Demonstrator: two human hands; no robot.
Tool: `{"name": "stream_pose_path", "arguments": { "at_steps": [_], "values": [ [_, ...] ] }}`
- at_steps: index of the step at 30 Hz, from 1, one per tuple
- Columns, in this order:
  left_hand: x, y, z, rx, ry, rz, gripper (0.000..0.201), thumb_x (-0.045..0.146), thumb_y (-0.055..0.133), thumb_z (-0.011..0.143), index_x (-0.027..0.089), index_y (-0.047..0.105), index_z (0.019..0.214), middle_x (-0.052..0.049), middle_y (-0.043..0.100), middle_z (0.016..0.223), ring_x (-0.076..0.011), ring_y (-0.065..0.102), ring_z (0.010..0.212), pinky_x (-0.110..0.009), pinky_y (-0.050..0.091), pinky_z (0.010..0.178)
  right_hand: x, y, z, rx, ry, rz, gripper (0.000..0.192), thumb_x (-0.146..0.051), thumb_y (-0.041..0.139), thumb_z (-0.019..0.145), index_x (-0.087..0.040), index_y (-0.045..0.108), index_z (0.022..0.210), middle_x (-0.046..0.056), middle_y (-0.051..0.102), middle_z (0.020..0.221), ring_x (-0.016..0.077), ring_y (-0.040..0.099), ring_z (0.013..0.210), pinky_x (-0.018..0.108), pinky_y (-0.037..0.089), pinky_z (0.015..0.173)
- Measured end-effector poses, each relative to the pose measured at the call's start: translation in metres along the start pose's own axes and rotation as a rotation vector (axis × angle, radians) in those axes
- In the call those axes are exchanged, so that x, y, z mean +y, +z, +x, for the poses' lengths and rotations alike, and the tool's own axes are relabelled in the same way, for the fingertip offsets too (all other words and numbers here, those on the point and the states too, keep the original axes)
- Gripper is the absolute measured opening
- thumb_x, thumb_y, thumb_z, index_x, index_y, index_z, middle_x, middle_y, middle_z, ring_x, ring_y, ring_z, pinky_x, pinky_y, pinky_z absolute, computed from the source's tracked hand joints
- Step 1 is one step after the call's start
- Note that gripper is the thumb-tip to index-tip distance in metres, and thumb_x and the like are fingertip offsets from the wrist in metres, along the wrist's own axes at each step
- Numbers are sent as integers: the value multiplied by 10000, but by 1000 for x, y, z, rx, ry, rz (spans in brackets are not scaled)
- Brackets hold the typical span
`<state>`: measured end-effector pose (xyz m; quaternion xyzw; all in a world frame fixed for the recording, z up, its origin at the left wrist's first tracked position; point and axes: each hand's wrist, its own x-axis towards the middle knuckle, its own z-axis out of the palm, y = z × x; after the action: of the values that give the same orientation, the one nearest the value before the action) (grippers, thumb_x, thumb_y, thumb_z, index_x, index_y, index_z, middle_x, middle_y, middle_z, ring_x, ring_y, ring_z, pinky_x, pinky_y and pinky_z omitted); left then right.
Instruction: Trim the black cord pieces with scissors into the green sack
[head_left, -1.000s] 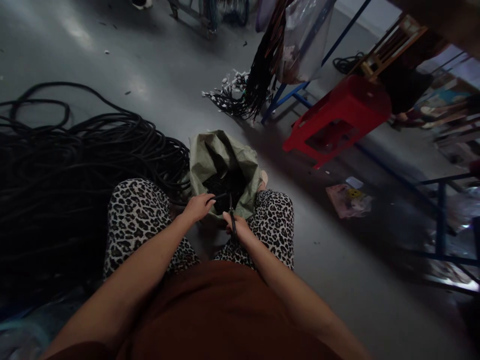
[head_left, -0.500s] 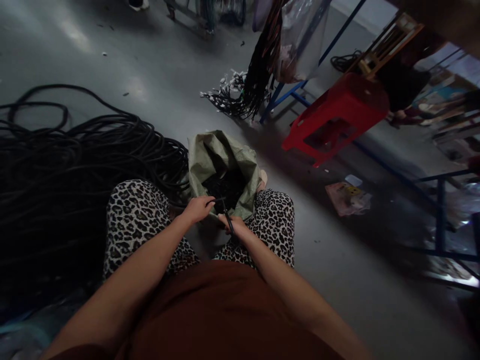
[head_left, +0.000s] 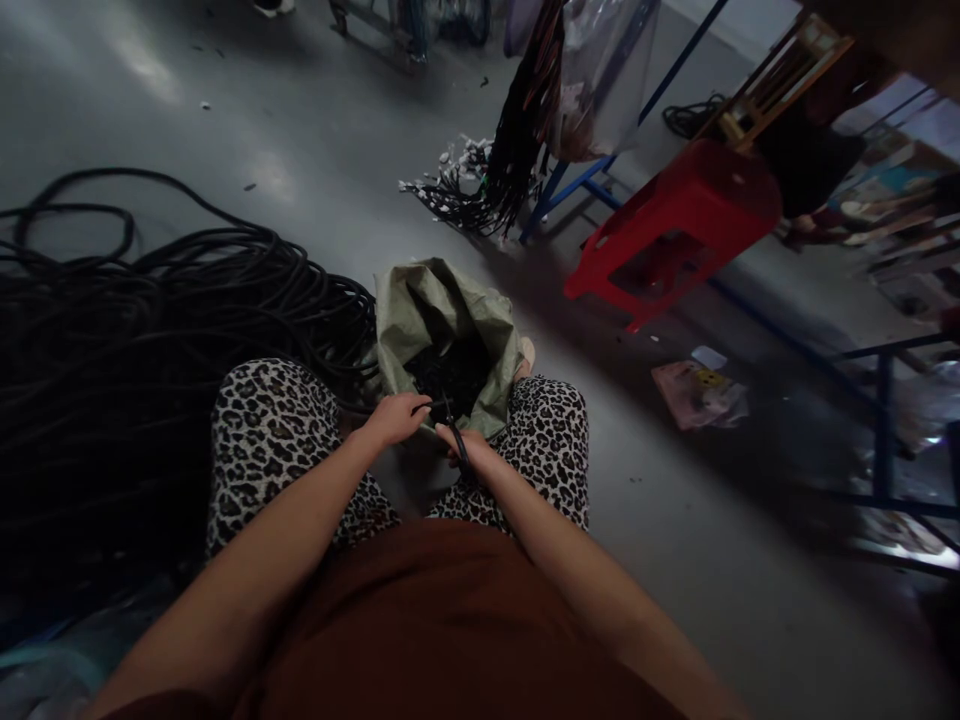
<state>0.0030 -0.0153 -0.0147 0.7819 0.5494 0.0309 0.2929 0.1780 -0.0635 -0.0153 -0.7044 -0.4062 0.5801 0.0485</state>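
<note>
My left hand [head_left: 400, 418] is closed around a thin black cable [head_left: 438, 404], whose short end sticks out past the fingertips. My right hand [head_left: 471, 446] grips a pair of dark-handled scissors [head_left: 459, 446], the blades pointing forward near that cable end. Whether the blades touch the cable is too small to tell. Both hands are over the near rim of an open green woven sack [head_left: 495, 312] between my knees. Inside it lie small black pieces [head_left: 451, 372], which are hard to make out in the dark.
A big heap of black cable [head_left: 165, 310] covers the floor at left. Ahead hangs a bundle of black wires with white ends [head_left: 469, 185] beside a blue metal frame [head_left: 577, 185]. A red plastic stool [head_left: 675, 235] stands at right, with a pinkish packet [head_left: 694, 393] on the floor nearby.
The scissors' blades have shifted slightly, and the cable end beyond my left fingers sits a little lower. Both hands stay in nearly the same place.
</note>
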Motion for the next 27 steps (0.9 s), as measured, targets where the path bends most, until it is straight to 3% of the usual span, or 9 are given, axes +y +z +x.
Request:
{"name": "stream_pose_path", "arguments": {
  "at_steps": [3, 13, 27],
  "values": [
    [1, -3, 0, -26, 7, 27, 360, 351, 417, 863, 250, 625, 1140, -32, 675, 1075, -188, 606, 995, -283, 457, 863, 1, 1, 3, -56, 6, 24, 569, -647, 473, 794, -109, 656, 796, 60, 605, 601, 156, 599, 553, 226, 481, 515],
    [-2, 0, 3, -45, -24, -34, 366, 358, 416, 861, 251, 627, 1139, -19, 665, 1119, -179, 590, 1047, -274, 441, 904, -1, 7, 1, -66, 28, 91, 594, -657, 396, 824, -112, 620, 746, 77, 607, 590, 142, 551, 414, 236, 448, 409],
    [-5, 7, 5, -20, -14, -55, 367, 337, 394, 876, 239, 596, 1167, -32, 644, 1154, -180, 580, 1062, -284, 434, 914, -8, 3, -5, 1, 61, 125, 550, -643, 416, 812, -133, 580, 690, 20, 506, 455, 129, 503, 345, 221, 418, 350]
  ]
}}
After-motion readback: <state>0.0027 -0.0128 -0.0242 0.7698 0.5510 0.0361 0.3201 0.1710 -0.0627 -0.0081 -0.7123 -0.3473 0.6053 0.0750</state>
